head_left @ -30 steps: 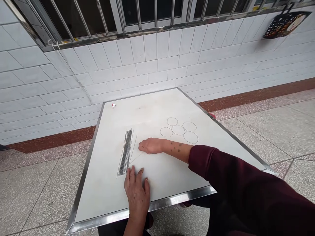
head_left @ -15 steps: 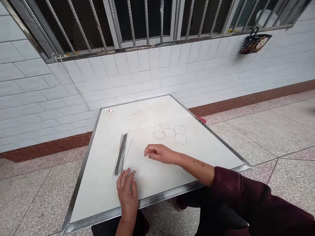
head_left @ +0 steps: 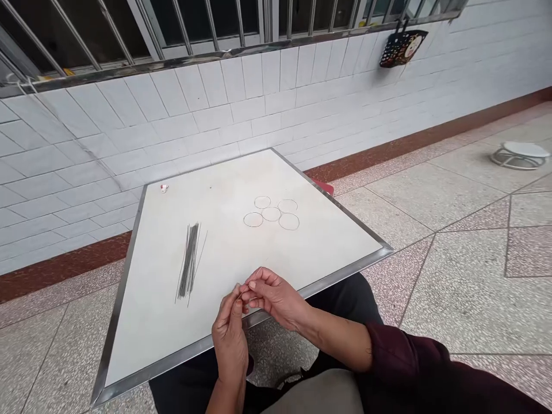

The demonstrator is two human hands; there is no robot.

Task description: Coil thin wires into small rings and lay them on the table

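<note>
My left hand [head_left: 230, 330] and my right hand [head_left: 276, 296] meet above the table's near edge. Both are closed, with fingertips pinching a thin wire [head_left: 242, 294]; most of it is hidden by the fingers. To the left of them lies a bundle of thin, dark, straight wires [head_left: 188, 261], with a few strands splayed off its sides. Beyond my right hand, several thin wire rings [head_left: 289, 221] lie flat in a cluster, close to or touching one another.
A white table [head_left: 146, 322] with a metal rim stands by a tiled wall [head_left: 241, 103]. Near its far left corner sits a small white and red object [head_left: 164, 188]. A dotted bag [head_left: 401, 49] hangs from the window bars. A round stool [head_left: 520, 155] stands at the right.
My right hand has come back from over the table to meet my left hand. The left has gone from spread fingers beside the bundle to a pinch. The view has swung right.
</note>
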